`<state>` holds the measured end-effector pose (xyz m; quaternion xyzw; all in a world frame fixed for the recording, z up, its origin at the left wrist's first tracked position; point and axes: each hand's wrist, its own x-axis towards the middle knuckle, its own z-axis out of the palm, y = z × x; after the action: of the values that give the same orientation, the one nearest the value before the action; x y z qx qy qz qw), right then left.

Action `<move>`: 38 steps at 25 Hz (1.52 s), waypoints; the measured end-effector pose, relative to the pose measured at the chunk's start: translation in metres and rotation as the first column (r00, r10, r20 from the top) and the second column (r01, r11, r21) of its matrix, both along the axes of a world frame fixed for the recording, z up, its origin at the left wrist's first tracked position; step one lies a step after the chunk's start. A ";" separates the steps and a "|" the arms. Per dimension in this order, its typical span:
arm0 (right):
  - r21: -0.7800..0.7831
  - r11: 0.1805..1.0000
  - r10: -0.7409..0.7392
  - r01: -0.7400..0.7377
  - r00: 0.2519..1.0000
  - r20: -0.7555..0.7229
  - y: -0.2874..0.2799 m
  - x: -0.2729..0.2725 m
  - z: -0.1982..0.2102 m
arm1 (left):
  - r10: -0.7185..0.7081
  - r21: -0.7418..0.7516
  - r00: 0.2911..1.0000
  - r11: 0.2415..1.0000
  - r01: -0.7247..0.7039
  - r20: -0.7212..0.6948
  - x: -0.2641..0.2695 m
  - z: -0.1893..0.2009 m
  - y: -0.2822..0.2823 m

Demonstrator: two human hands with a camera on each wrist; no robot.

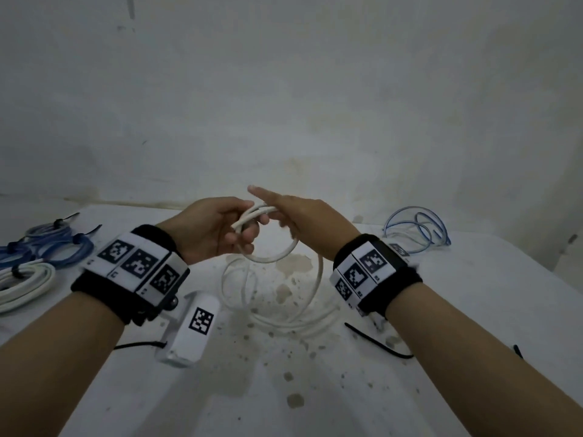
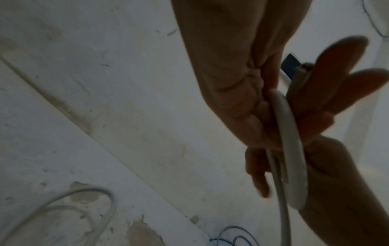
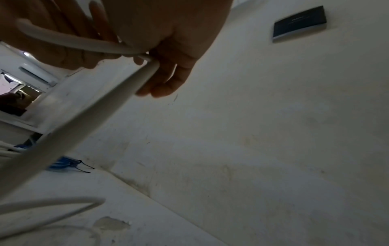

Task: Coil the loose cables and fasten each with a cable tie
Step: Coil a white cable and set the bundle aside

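Note:
Both hands are raised over the table (image 1: 315, 398) with a white cable (image 1: 273, 256) between them. My left hand (image 1: 220, 230) grips a bundle of its loops, thumb and fingers curled round them; the left wrist view shows the cable (image 2: 292, 149) running past the left palm (image 2: 231, 74). My right hand (image 1: 303, 216) meets it from the right, index finger pointing straight left, other fingers curled over the cable (image 3: 84, 119) in the right wrist view (image 3: 168, 41). One loop hangs below the hands and the rest trails in slack rings on the table. Black cable ties (image 1: 375, 342) (image 1: 138, 345) lie loose near my wrists.
Tied blue coils (image 1: 47, 247) and a tied white coil (image 1: 25, 285) lie at the left edge. A loose blue cable (image 1: 416, 228) sits at the back right. A white wall rises just behind the table. The tabletop is stained and chipped.

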<state>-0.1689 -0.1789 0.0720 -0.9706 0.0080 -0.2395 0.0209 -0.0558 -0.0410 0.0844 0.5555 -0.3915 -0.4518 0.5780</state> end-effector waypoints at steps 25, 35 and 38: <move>-0.475 0.871 -0.209 0.125 0.970 -0.127 0.009 0.066 -0.005 | 0.314 -0.317 0.779 0.936 -0.157 0.543 0.075 0.015 -0.050; 0.281 0.948 -0.153 0.148 0.988 -0.004 -0.040 0.031 0.039 | -0.141 0.137 0.904 0.986 0.092 0.403 0.056 -0.051 -0.035; 0.473 0.794 -0.509 0.383 0.844 0.170 -0.088 0.020 0.046 | -0.078 0.276 0.903 0.960 -0.046 0.423 0.088 -0.067 -0.011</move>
<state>-0.1485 -0.2666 0.1178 -0.8668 0.2872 -0.3690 0.1731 0.0324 -0.0523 0.0177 0.7141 -0.4461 -0.3735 0.3894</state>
